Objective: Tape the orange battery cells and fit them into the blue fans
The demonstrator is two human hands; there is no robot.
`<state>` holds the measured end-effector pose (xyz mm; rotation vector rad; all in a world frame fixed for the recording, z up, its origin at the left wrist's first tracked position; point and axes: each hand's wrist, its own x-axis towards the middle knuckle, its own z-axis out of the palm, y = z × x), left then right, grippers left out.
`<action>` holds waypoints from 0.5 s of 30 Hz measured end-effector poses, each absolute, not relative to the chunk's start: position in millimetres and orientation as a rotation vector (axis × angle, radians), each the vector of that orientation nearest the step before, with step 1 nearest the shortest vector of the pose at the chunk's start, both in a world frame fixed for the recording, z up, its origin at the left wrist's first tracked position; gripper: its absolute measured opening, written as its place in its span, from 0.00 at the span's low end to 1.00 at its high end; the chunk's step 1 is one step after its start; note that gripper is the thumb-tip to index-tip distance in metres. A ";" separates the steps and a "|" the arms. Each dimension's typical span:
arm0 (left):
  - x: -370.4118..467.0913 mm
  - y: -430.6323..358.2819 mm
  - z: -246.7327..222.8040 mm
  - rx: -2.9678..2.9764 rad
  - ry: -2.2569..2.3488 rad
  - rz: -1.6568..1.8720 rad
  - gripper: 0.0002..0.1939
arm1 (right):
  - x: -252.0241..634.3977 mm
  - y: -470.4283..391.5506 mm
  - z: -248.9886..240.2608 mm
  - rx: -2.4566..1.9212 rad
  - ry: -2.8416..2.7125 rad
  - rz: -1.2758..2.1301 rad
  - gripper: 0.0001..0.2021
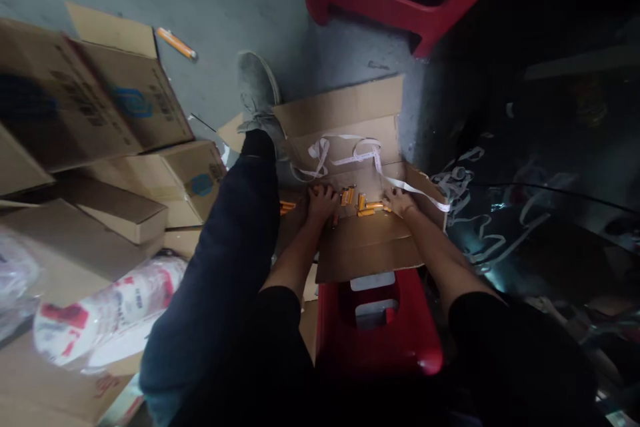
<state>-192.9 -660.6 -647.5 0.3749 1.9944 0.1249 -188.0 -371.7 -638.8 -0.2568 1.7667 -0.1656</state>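
Observation:
An open cardboard box (pixel 370 250) stands in the middle, and several small orange cylinders (pixel 367 212) lie on its bottom. My left hand (pixel 323 202) reaches into the left part of the box, fingers bent down over some orange pieces; what it grips, if anything, is too small to tell. At the right side of the box my right hand (pixel 399 201) touches the orange pieces with its fingertips, and its grip is unclear. A white printed strip (pixel 357 157) curls along the far wall and over the right edge.
A red stool (pixel 420 333) is below the box, another red plastic frame (pixel 385 3) beyond it. Cardboard boxes (pixel 125 100) and a plastic-wrapped roll (pixel 110 310) fill the left. One orange tube (pixel 177 43) lies on the floor; white strips (pixel 457 187) tangle at right.

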 end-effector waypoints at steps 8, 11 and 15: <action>-200.5 -665.8 -654.9 0.392 1.917 0.167 0.18 | -192.3 -370.5 -627.0 -0.068 1.866 -0.378 0.09; -197.1 -665.7 -654.6 0.383 1.911 0.159 0.20 | -192.4 -373.2 -626.3 0.018 1.894 -0.466 0.08; -187.8 -662.7 -654.5 0.380 1.889 0.142 0.20 | -180.1 -377.0 -628.5 0.113 1.941 -0.547 0.10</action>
